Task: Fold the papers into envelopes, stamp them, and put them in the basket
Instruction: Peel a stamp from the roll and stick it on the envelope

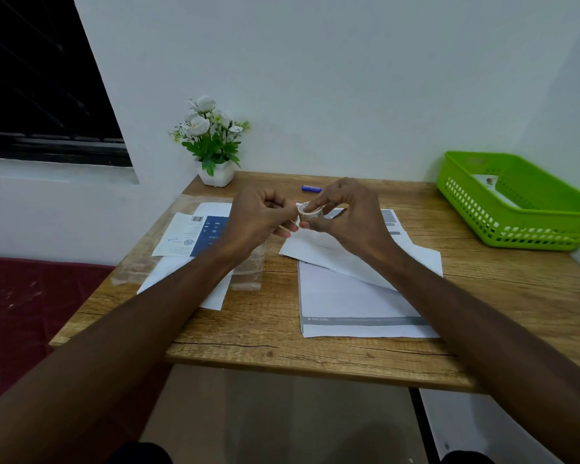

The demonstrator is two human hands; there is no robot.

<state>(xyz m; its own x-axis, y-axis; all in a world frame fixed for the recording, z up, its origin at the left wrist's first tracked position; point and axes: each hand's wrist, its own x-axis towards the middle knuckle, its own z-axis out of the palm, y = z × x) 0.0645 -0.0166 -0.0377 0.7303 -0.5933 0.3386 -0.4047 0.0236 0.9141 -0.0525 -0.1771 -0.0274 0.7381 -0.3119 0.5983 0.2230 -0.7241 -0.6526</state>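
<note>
Head view: right hand (344, 212) is gripping a small roll of stamp tape (310, 212), forefinger through the core, thumb beneath. Left hand (260, 217) is pinching the roll's loose end, fingers curled. Both are hovering over a folded paper (318, 249) on the table (265, 326). Green basket (519, 199) is sitting far right (one envelope (488, 182) inside).

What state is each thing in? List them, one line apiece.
sticker roll: held above the table, right hand gripping it
left hand: fingers pinching the roll's loose end
folded paper: lying on the flat sheet
green basket: upright, one white piece inside
blue pen: lying flat
plastic sleeve: flat under papers
flower pot: upright
</note>
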